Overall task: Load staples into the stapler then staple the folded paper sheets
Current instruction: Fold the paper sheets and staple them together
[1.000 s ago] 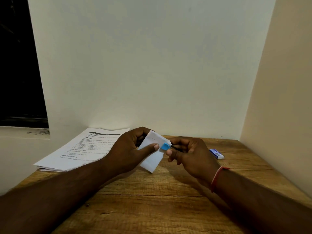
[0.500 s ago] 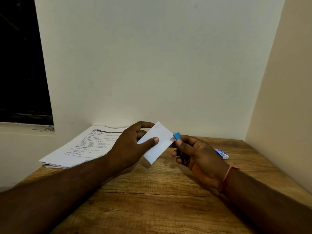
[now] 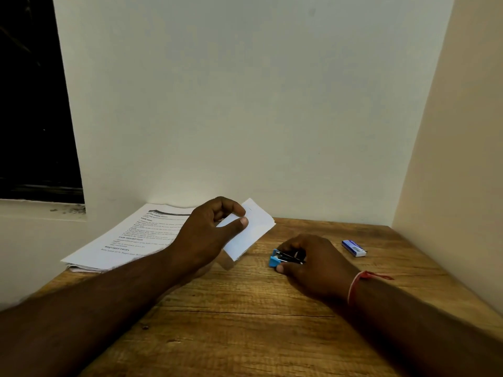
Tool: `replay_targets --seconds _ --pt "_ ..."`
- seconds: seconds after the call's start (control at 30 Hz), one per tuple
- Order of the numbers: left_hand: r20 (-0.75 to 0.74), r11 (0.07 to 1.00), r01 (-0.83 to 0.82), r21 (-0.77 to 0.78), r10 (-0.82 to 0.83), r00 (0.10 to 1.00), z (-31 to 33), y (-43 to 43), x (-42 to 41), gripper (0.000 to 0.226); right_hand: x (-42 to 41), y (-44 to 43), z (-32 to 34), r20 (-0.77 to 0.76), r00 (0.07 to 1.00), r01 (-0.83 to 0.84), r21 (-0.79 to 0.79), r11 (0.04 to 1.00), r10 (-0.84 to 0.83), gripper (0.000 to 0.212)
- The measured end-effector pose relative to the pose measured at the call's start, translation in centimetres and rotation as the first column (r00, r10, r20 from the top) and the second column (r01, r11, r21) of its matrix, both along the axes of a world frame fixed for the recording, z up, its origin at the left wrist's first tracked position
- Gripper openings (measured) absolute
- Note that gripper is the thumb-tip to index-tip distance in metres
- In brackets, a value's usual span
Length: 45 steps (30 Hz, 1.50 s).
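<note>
- The bench [image 3: 245, 330] carries everything. Half a second ago both hands worked above it; now only one is off its surface.
- A stack of printed sheets [image 3: 128, 240] lies at ten o'clock on the bench, against the wall, unmoved and untouched.
- The left hand [image 3: 212, 235] is near eleven o'clock, lifted off the wood. Its grip pinches the folded paper between thumb and fingers, as it did a moment ago.
- The right hand [image 3: 315, 268] has come down to about one o'clock and rests on the bench — its grip is curled round the stapler, thumb at the near side. Before, it held the stapler up against the paper's right edge.
- The folded paper [image 3: 253, 229] is held tilted in the air at twelve o'clock, now clear of the stapler. A faint mark near its top edge may be a staple, but it is too small to be sure.
- The box of staples [image 3: 353, 248] lies at two o'clock, apart from the right hand, where it was.
- The stapler [image 3: 281, 258] — small and blue — sits on the bench at four o'clock from the paper, largely covered by the right hand.
- Pulling away and setting it down suggests a staple has just been driven. The paper probably needs checking next.
</note>
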<state>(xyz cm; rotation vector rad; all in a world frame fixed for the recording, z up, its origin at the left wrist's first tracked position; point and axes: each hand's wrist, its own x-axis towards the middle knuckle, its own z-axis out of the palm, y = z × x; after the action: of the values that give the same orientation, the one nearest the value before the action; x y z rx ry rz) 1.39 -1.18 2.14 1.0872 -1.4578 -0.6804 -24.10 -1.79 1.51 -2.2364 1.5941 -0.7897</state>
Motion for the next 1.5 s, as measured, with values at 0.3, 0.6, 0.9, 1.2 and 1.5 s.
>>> replay_targets --seconds 0.3,0.6,0.9,1.2,1.5 --pt "-0.192 0.989 0.089 0.122 -0.064 0.979 0.0 -0.3 -0.3 0.005 0.8 1.2 1.2 0.424 0.901 -0.112 0.028 0.993 0.090 0.035" --pt "-0.566 0.911 0.321 0.259 -0.126 0.815 0.7 1.1 -2.5 0.016 2.4 3.1 1.1 0.681 0.687 -0.364 0.022 0.931 0.253 0.045" --pt "-0.507 0.905 0.282 0.318 -0.089 0.857 0.3 1.1 -2.5 0.023 2.3 3.4 1.6 0.707 0.669 -0.351 0.029 0.936 0.228 0.033" --pt "0.120 0.998 0.040 0.053 -0.046 0.992 -0.2 1.8 -2.8 0.005 1.9 2.3 1.5 0.713 0.696 -0.134 0.019 0.991 0.081 0.010" --pt "0.043 0.998 0.045 -0.051 -0.043 0.998 0.7 3.2 -4.1 0.030 2.0 2.4 0.7 0.313 0.914 -0.125 -0.391 0.912 0.259 0.012"
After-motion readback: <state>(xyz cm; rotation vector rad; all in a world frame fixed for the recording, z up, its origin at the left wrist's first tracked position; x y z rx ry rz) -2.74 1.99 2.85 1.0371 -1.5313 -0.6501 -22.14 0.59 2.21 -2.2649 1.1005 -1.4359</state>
